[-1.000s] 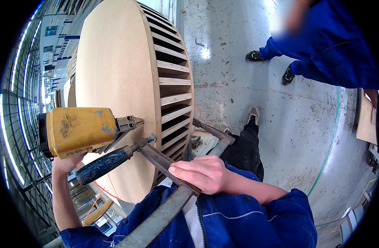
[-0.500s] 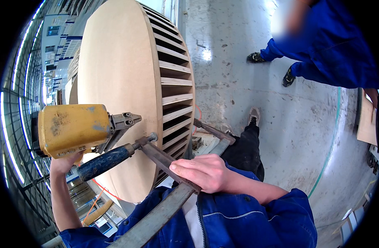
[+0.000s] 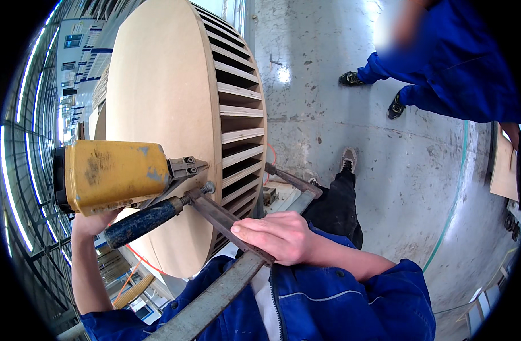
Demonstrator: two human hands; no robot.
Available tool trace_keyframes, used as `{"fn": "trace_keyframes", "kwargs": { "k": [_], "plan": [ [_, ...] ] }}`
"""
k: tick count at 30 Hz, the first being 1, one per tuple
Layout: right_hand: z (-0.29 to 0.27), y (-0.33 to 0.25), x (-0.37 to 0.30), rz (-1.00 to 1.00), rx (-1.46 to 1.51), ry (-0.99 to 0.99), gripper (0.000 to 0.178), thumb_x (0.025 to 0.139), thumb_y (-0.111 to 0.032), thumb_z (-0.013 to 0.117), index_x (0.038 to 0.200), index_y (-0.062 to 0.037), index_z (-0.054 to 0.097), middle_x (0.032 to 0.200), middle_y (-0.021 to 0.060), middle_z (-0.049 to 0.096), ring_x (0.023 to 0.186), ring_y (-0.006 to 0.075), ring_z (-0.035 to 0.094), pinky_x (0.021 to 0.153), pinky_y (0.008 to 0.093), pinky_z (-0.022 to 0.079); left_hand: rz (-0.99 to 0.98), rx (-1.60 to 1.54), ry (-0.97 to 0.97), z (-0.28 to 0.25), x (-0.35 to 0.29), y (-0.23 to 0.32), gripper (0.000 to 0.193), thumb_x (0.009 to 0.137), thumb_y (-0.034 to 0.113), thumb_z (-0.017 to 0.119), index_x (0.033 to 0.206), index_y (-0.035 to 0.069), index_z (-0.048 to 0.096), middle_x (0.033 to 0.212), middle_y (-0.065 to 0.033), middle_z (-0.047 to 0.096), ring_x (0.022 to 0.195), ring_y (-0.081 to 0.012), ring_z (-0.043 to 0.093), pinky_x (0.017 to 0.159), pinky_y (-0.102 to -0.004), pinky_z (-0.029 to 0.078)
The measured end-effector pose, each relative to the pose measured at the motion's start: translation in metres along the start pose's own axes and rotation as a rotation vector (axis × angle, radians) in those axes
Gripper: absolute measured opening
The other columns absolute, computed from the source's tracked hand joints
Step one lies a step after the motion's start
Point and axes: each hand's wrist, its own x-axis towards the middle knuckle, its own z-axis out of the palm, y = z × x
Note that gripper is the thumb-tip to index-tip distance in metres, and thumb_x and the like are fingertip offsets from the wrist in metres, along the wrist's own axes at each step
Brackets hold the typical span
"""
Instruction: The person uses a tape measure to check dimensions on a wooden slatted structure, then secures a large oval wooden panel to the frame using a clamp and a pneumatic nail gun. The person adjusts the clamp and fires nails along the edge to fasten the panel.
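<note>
My left hand is wrapped around the grip of a yellow nail gun; the gun's body hides most of the fingers. Its metal nose lies over the pale wooden panel, close to the slatted edge; whether it touches cannot be made out. A bar clamp with a dark blue handle has its screw end at the panel's near part. My right hand is closed over the clamp's rusty sliding arm, thumb lying along it.
Plywood slats with gaps line the panel's right side. A second clamp reaches out beyond them. Another person in blue workwear stands at the far right. An orange hose hangs at lower left.
The nail gun has moved right with my left hand, bringing its nose nearer the panel's slatted edge. My right hand stays on the clamp.
</note>
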Motion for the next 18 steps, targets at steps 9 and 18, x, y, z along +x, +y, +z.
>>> {"fn": "trace_keyframes", "kwargs": {
  "k": [9, 18],
  "plan": [
    [0.000, 0.000, 0.000, 0.004, -0.003, -0.001, 0.031, 0.081, -0.007, 0.077, 0.109, 0.0054, 0.071, 0.098, 0.0195, 0.075, 0.065, 0.0242, 0.073, 0.052, 0.0309, 0.057, -0.170, -0.033, -0.065, -0.007, 0.007, 0.016, 0.038, 0.084, 0.008, 0.084, 0.118, 0.007, 0.069, 0.110, -0.0064, 0.072, 0.097, -0.0183, 0.070, 0.082, -0.0341, 0.059],
    [-0.001, -0.001, -0.001, 0.022, -0.016, -0.014, 0.035, 0.081, -0.008, 0.070, 0.113, 0.0049, 0.071, 0.102, 0.0178, 0.075, 0.068, 0.0218, 0.073, 0.056, 0.0307, 0.057, -0.268, -0.100, -0.060, -0.005, 0.011, 0.023, 0.035, 0.086, 0.007, 0.082, 0.118, 0.003, 0.068, 0.104, -0.0071, 0.072, 0.090, -0.0133, 0.068, 0.076, -0.0289, 0.058]
  ]
}}
